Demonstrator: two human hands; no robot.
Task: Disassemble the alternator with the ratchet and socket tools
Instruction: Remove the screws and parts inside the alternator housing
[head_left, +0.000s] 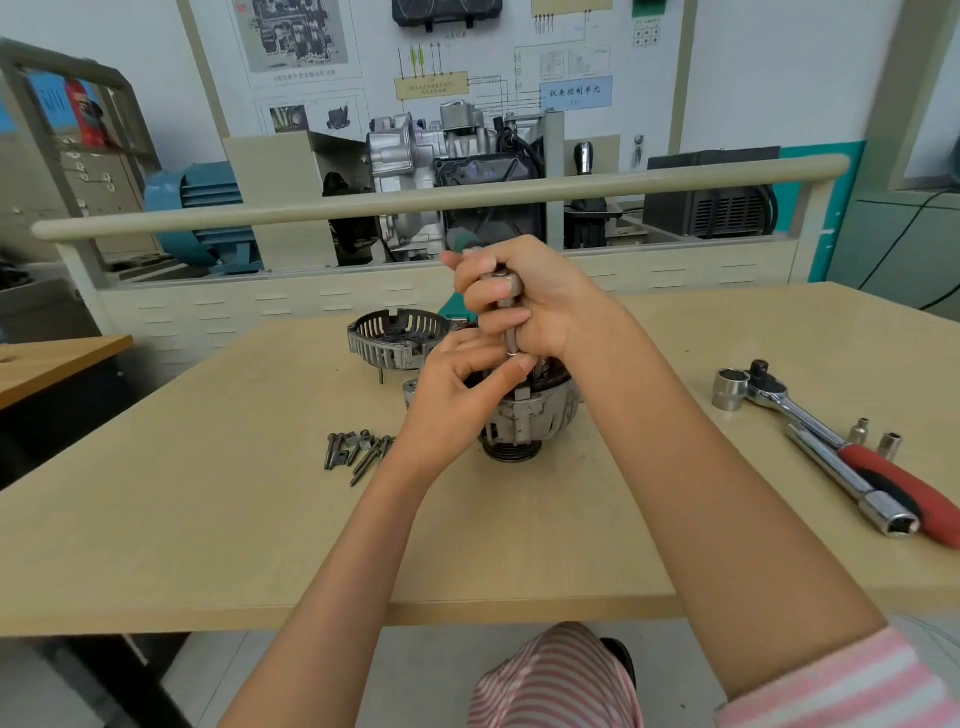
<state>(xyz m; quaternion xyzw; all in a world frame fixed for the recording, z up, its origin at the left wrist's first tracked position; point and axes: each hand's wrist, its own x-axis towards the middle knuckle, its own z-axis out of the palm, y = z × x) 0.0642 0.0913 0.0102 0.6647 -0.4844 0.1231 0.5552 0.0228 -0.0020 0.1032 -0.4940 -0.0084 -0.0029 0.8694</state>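
The alternator body (524, 421) stands on its pulley in the middle of the wooden table (208, 519). My right hand (524, 296) grips an upright metal socket driver (506, 312) with a green handle, set down into the alternator's top. My left hand (462, 384) pinches the driver's lower end just above the housing. The removed slotted end cover (395, 335) lies behind the alternator to the left. Several long bolts (358, 449) lie in a loose pile at the left of the alternator.
At the right lie a ratchet (779, 400) with a large socket (730, 389), a red-handled tool (904, 488), an extension bar (852, 483) and two small sockets (875, 439). Behind the table stands a railed bench (415, 200) with a gearbox display.
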